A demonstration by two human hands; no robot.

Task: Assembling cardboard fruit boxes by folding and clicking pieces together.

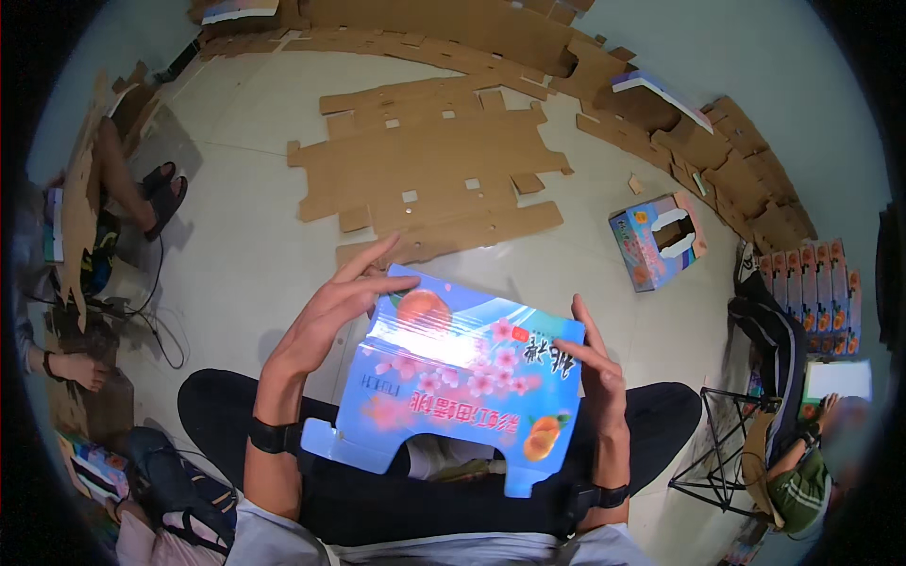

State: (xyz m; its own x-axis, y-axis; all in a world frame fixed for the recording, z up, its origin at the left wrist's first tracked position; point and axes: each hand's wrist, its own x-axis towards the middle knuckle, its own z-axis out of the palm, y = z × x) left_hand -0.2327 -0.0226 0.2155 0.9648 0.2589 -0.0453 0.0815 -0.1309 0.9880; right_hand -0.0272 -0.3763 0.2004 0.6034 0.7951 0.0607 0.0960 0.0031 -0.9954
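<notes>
A printed blue fruit carton (pixel 444 377) with pink blossoms and peaches is held up in front of my lap, its print upside down to me. Flaps and a curved cut-out run along its near edge. My left hand (pixel 330 319) grips the upper left corner, some fingers stretched along the edge. Around the right edge is my right hand (pixel 604 373), with a finger lying over the printed face and others hidden behind it. Whether the carton is flat or partly folded is hard to tell.
A flattened brown cardboard sheet (pixel 425 160) lies ahead on the floor. To its right stands a printed handled carton (pixel 658 241). Stacked cartons (pixel 816 292) line the far right. Other people sit at both sides, one by a black wire-frame stool (pixel 722 453). Cables (pixel 160 311) trail at left.
</notes>
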